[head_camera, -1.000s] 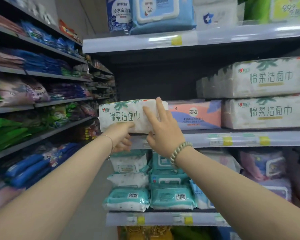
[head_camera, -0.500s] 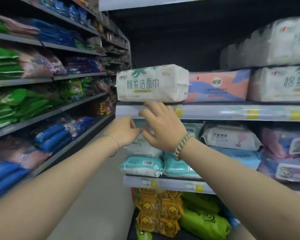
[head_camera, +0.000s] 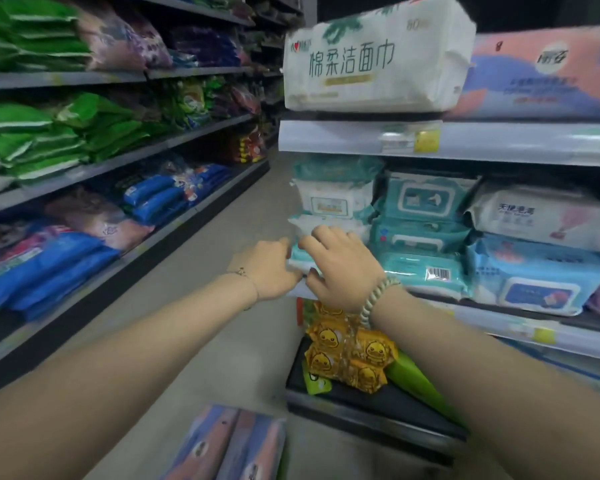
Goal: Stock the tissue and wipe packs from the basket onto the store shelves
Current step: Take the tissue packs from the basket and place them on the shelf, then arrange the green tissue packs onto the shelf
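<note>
A white tissue pack with green lettering (head_camera: 374,57) lies on the upper shelf (head_camera: 465,142), at its left end, beside a pink and blue pack (head_camera: 548,74). No hand touches it. My left hand (head_camera: 269,268) and my right hand (head_camera: 343,268) hang side by side in front of the teal wipe packs (head_camera: 420,237) one shelf lower, fingers loosely apart and holding nothing. At the bottom edge, pink and blue tissue packs (head_camera: 229,445) lie below me; the basket itself is not visible.
White and blue wipe packs (head_camera: 534,268) fill the lower shelf to the right. Yellow duck-print packets (head_camera: 347,355) and green packs sit on the bottom black shelf (head_camera: 371,407). Across the grey aisle floor (head_camera: 222,271), left shelves hold green, blue and purple bags.
Both hands let go of the white tissue pack, which now rests on the upper shelf, and dropped down past the shelf edge. My view has tilted downward.
</note>
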Motion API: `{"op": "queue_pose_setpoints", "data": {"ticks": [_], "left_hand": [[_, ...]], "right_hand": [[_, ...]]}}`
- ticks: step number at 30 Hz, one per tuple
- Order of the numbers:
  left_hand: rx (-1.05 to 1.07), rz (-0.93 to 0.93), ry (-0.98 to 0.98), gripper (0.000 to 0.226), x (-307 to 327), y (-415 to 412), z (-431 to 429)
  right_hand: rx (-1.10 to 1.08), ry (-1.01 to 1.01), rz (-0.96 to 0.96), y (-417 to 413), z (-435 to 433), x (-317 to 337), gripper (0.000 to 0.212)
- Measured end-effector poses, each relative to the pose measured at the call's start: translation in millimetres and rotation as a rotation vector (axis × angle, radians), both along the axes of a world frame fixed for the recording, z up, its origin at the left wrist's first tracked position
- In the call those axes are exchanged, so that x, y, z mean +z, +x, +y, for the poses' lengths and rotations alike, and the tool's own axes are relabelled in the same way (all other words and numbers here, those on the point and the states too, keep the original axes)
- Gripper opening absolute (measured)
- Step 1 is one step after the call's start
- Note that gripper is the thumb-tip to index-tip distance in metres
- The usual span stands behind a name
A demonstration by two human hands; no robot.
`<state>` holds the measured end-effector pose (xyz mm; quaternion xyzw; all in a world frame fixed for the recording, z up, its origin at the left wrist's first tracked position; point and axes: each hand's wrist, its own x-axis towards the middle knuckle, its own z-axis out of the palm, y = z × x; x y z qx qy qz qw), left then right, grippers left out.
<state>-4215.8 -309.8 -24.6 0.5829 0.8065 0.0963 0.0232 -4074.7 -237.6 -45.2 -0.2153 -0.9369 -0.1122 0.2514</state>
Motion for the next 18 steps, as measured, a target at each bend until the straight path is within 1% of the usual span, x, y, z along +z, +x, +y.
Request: {"op": "queue_pose_setpoints", "data": {"ticks": [5,9,13,15,18], "left_hand": [[0.023,-0.109,-0.11,0.041,-51,-6,-13],[0.031,-0.083,-0.226,0.046,-101,-14,-24],[0.061,-0.119,-0.323,0.047,-150,-18,-37],[0.095,-0.159,-0.382,0.047,-177,-17,-46],[0.173,-0.292,-0.48,0.044,-223,-12,-68]], "right_hand": [[-0.006,-0.107,-0.117,-11,-11,-53,0.032],[-0.003,-0.188,-0.212,-16,-23,-91,0.036],[-0.008,-0.296,-0.289,-18,-39,-126,0.04],[0.0,-0.338,-0.331,-19,-44,-144,0.044],[-0.01,-0.45,-0.38,-18,-48,-164,0.048]]}}
